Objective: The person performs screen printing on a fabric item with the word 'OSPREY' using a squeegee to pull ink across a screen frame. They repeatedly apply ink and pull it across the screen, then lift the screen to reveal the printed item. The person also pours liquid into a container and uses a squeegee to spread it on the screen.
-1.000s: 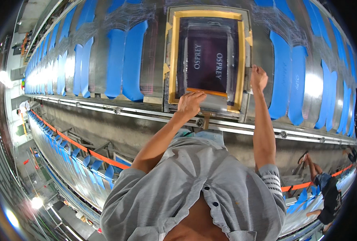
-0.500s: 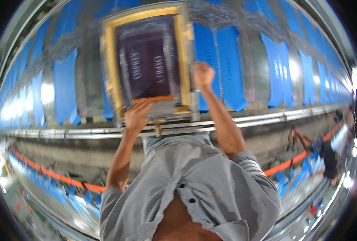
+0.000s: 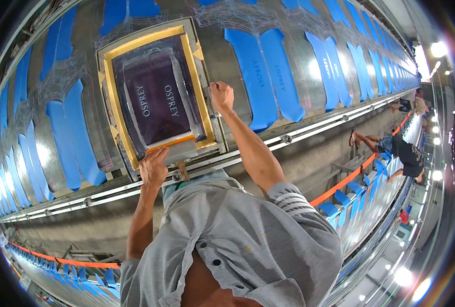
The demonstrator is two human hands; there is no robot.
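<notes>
From the head view, the only one on my feed, the person I follow from afar stands at a long grey table (image 3: 217, 56), both bare hands on a screen-printing job. The screen frame (image 3: 194, 77), bordered in yellow tape, lies flat on the table slightly left of centre, its dark mesh (image 3: 158, 100) showing two lines of pale lettering. At the frame's near end, an orange-edged bar (image 3: 178, 141) lies across the mesh. The left hand (image 3: 154, 166) is at the frame's near left corner, fingers pressed together and bent over the bar's left end; I cannot see its thumb. The right hand (image 3: 221, 96) is at the frame's right side, fingers curled into a fist; whether they pinch the rim, I cannot tell. To the right, paired blue pieces (image 3: 284, 77) lie flat on the table, more running off both ways. A metal rail (image 3: 345, 117) lines the near edge. Beyond, at right, a co-worker in dark clothing (image 3: 407, 157) stands near an orange strip (image 3: 338, 186)
</notes>
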